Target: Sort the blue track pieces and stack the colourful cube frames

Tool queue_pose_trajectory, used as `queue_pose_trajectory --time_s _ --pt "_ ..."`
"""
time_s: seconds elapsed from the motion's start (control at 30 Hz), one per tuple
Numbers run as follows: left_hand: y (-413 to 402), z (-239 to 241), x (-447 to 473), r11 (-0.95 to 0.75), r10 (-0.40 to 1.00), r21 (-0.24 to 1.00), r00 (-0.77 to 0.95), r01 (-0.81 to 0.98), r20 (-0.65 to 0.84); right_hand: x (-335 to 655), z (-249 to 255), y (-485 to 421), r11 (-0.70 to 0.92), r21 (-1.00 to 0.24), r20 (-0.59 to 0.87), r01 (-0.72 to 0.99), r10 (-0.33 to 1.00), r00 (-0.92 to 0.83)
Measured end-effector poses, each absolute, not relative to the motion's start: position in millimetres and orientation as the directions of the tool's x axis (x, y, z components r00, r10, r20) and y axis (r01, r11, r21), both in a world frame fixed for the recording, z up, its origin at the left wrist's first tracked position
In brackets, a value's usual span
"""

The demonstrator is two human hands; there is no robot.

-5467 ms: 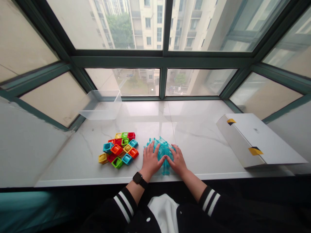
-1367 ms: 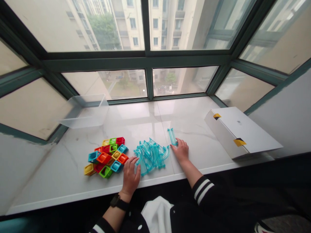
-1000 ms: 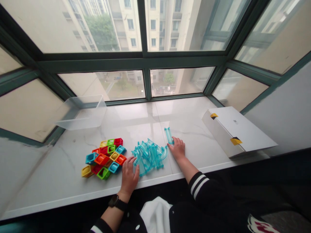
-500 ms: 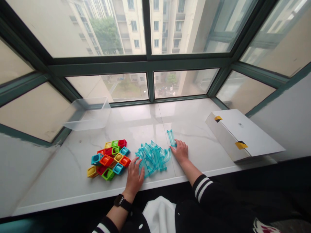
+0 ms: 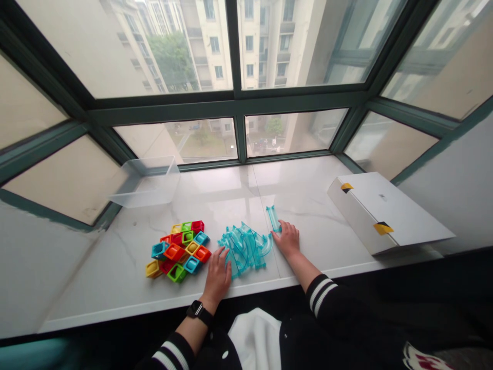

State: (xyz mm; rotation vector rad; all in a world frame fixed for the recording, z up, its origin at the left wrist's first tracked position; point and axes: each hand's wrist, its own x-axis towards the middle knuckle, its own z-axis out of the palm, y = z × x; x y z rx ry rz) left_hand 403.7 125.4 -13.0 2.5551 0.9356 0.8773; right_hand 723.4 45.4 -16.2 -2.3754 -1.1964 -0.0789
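A heap of translucent blue toy track pieces, curved and straight, lies on the white sill in front of me. My left hand rests at the heap's left edge, fingers apart and touching it. Just beyond the heap's right side, one straight blue track piece lies apart. My right hand has its thumb and fingers on either side of that piece's near end. Left of my left hand sits a cluster of hollow coloured blocks in red, orange, yellow, green and blue.
A clear plastic bin stands at the back left by the window. On the right is a white box with yellow-and-black tabs. The marble-look sill ends at a front edge close to my body; window frames enclose the back.
The view has shifted slightly, so the blocks and bin appear a little farther right. Both hands stay at the same blue pieces with hardly any movement.
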Motion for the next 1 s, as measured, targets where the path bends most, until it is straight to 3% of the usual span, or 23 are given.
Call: queue_pose_trajectory --time_s 0.63,1.0 --pt "127.3 -15.9 404.0 -0.737 0.671 0.495 0.594 0.461 0.445 723.8 -19.8 44.9 -0.516 -0.359 0.293 0.777 0.729 0.619" --pt "126.0 -13.3 406.2 -0.732 0.679 0.457 0.589 0.505 0.438 722.7 -18.4 41.0 -0.503 -0.370 0.286 0.781 0.738 0.611"
